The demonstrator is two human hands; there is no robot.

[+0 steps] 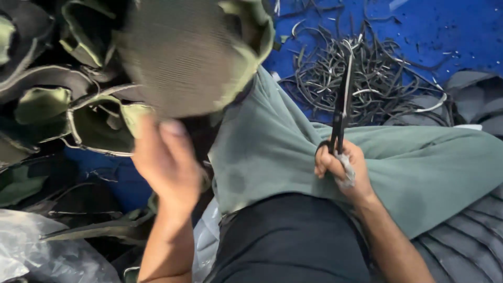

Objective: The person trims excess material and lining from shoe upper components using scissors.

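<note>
Head view. A padded mesh piece (183, 57), dark grey with olive-green edging, is held up in the upper centre of the frame by the left hand (166, 162), whose fingers are closed on its lower edge; the piece is blurred, so its exact outline cannot be told. Long black scissors (341, 107) are gripped in the right hand (343, 170) at centre right, the fingers being clamped through the handle loops, one of which is wrapped in pale cloth. The blades are seen together, pointing up and away over the green trouser leg (293, 152) on which the hand rests. A heap of thin dark trimmings (367, 78) is shown on the blue floor (445, 31) at upper right. A stack of similar olive and black pieces (63, 105) is seen at the left, clear plastic sheeting (31, 246) at lower left, and quilted grey material (466, 241) at lower right.

Risks, as judged from this view: the trouser leg could be nicked, since the scissors lie just over it; the left fingers could be caught, being set at the very edge of the piece; and the piece could slip, since it is pinched by 1 hand only
</note>
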